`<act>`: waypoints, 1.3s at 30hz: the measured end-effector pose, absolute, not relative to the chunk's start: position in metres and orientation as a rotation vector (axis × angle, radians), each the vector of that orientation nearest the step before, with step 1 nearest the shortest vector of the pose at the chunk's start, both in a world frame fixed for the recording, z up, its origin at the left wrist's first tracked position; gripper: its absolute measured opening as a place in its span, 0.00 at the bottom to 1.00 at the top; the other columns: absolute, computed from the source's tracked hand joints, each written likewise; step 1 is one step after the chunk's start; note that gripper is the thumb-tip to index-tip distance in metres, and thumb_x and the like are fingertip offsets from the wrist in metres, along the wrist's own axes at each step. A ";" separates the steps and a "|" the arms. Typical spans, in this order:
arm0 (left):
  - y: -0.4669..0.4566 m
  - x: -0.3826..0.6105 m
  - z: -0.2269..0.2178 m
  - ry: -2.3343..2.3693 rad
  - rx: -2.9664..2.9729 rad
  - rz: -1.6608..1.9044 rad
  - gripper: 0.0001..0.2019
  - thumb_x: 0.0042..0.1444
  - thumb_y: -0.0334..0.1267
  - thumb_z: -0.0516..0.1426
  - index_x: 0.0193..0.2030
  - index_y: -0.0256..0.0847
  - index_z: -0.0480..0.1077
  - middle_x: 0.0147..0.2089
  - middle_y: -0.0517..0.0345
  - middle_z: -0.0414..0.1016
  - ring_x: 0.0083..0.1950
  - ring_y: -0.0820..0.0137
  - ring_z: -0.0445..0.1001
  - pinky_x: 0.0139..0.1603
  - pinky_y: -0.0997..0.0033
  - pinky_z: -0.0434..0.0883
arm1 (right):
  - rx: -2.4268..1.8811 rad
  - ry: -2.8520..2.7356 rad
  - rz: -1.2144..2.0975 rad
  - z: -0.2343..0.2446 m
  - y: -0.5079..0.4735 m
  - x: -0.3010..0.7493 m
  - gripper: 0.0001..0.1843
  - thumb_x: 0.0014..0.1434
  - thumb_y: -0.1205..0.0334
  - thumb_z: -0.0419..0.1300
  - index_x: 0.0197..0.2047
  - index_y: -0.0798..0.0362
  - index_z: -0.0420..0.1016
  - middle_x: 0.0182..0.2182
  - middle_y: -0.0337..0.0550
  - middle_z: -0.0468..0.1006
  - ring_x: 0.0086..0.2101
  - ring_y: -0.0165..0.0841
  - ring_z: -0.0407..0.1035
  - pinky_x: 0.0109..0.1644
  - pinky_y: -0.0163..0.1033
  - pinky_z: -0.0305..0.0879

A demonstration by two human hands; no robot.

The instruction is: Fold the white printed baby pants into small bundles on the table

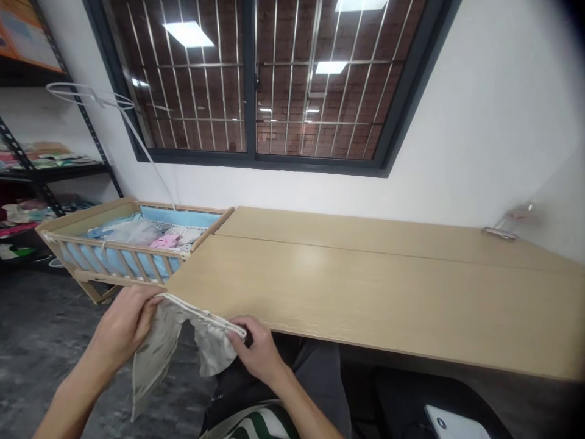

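Likely called for a soft, even pull to keep the top band (205, 314) straight without stretching it. Held the small pale pants (210, 338) by that band at the near edge of the wooden desk (342, 286), pinching one end with thumb and fingers of the left hand (130, 317) and the other end with the right hand (256, 349).
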State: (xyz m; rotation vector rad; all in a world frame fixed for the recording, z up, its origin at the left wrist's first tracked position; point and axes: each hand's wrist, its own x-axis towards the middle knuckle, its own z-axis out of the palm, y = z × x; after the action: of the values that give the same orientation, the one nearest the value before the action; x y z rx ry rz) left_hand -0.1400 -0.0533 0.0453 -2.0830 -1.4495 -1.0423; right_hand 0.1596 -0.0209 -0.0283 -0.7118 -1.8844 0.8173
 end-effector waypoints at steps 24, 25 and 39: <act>0.152 0.067 -0.040 -1.567 -2.731 -0.516 0.28 0.70 0.51 0.43 0.67 0.35 0.61 0.67 0.41 0.68 0.68 0.58 0.67 0.66 0.60 0.64 | -1.437 -2.012 0.236 -0.044 0.156 0.352 0.15 0.64 0.71 0.52 0.47 0.55 0.79 0.46 0.53 0.80 0.49 0.40 0.73 0.57 0.42 0.66; 0.150 0.068 -0.049 -1.569 -2.747 -0.484 0.29 0.70 0.52 0.42 0.68 0.34 0.60 0.69 0.40 0.66 0.69 0.57 0.65 0.67 0.59 0.62 | -1.416 -2.072 0.233 -0.047 0.153 0.355 0.16 0.65 0.71 0.51 0.47 0.55 0.79 0.46 0.52 0.80 0.49 0.39 0.74 0.57 0.42 0.67; 0.224 0.065 -0.081 -1.590 -2.700 -0.385 0.33 0.69 0.54 0.41 0.70 0.31 0.57 0.74 0.37 0.55 0.75 0.52 0.54 0.72 0.53 0.54 | -1.256 -2.291 0.195 -0.068 0.222 0.384 0.27 0.62 0.75 0.50 0.61 0.52 0.75 0.62 0.49 0.73 0.62 0.41 0.66 0.68 0.48 0.61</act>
State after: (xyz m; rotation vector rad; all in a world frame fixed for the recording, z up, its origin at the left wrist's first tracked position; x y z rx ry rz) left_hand 0.0648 0.2238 -0.0809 -2.7003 -1.5903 -0.3848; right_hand 0.3843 0.2217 -0.0684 -1.2557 -2.2908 0.1953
